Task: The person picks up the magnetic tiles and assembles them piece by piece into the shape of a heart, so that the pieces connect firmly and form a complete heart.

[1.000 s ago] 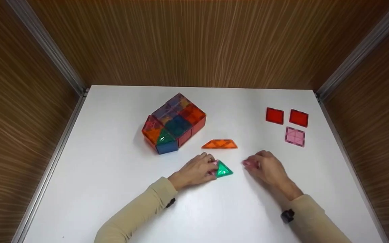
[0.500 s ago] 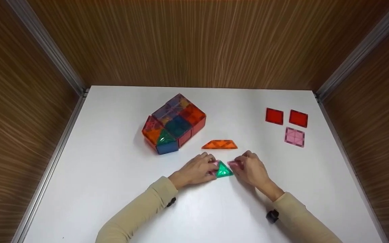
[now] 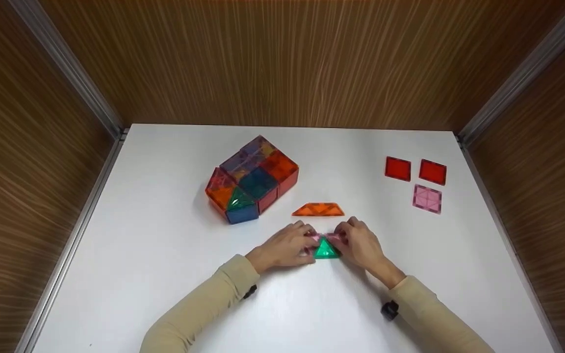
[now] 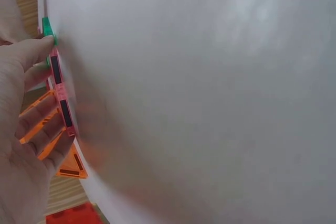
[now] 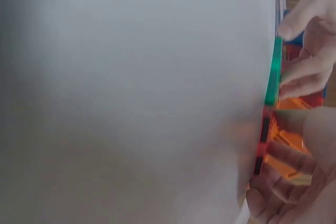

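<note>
In the head view a green triangular magnetic tile (image 3: 326, 249) lies between both hands. My left hand (image 3: 287, 249) grips a pink magnetic tile (image 4: 62, 95) against the green one's left side, thumb at the joint between them. My right hand (image 3: 362, 246) pinches another pink magnetic tile (image 5: 262, 137), reddish in the right wrist view, along the green tile's right side. Fingers cover much of both pink tiles, so their full outlines are hidden. Just beyond the hands lies an orange trapezoid of magnetic tile (image 3: 319, 210).
A low block built of coloured magnetic tiles (image 3: 258, 184) stands on the white table (image 3: 165, 274), back left of the hands. Two red square tiles (image 3: 398, 168) and a pink square tile (image 3: 427, 198) lie at the right. Wood-grain panels (image 3: 282, 63) enclose the table's back and sides.
My right hand has moved left with its pink tile, up to the green triangle. The green triangle has turned slightly, its lower edge now level. My left hand has stayed in place.
</note>
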Tool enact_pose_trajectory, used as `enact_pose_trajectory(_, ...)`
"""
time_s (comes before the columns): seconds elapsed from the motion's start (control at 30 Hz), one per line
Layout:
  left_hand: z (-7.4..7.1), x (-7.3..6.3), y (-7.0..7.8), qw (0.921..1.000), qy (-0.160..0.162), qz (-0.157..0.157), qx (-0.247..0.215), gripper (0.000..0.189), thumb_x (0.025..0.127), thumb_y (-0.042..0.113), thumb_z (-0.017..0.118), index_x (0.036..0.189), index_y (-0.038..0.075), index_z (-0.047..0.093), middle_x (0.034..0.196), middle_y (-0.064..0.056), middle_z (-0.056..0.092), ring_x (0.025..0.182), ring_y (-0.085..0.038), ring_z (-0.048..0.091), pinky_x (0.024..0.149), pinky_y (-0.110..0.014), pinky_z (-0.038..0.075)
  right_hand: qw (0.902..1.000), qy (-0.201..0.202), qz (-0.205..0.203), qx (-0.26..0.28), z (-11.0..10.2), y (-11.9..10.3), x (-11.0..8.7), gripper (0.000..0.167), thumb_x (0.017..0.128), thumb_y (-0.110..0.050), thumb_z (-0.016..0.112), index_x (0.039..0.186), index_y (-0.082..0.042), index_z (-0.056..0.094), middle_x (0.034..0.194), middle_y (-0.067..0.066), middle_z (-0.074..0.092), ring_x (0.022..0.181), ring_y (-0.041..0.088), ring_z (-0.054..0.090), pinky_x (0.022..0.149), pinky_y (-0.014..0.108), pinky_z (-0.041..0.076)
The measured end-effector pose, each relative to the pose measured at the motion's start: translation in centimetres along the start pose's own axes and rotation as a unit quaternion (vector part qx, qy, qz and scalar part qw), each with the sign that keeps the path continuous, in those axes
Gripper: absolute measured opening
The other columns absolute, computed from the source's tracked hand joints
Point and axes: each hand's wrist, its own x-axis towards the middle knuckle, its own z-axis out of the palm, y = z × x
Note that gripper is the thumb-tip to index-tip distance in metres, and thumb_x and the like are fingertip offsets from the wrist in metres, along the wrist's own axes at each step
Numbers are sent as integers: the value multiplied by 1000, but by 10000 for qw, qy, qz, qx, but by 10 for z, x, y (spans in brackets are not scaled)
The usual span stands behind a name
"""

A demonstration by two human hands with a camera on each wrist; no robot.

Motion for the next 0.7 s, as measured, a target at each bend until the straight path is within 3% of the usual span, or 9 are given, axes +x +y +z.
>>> enact_pose_trajectory(0.2,2,0,0,9999,143,84,35,38,98,44,73,128,20,73,139,-5,64,124,-22,56,113,-35,48,9979,-497,-402,40,-10,14,-11,40,89,-36,85,119,-11,76,113,8,68,96,20,57,80,37,56)
enact_pose_trajectory(0.37,2,-1,0,9997,151,156,54,36,100,42,72,129,20,73,140,-5,65,123,-22,56,111,-34,49,9930,-986,-649,41,-17,22,-19,52,86,-38,88,130,-15,73,126,6,68,109,21,61,95,42,60)
enact_pose_trajectory(0.57,-1,-4,-3,9993,192,301,-133,35,102,40,69,130,19,73,140,-4,66,124,-20,57,111,-32,50,9896,-1008,-1020,-76,-22,23,-17,44,85,-38,89,122,-17,77,125,6,71,111,22,64,97,43,61)
enact_pose_trajectory(0.7,-4,-5,-4,9982,143,145,-563,38,106,41,62,135,18,71,139,-2,67,127,-19,59,114,-32,50,9893,-845,-1186,-51,-24,24,-15,31,87,-31,88,113,-18,79,120,5,72,106,20,66,93,41,61)
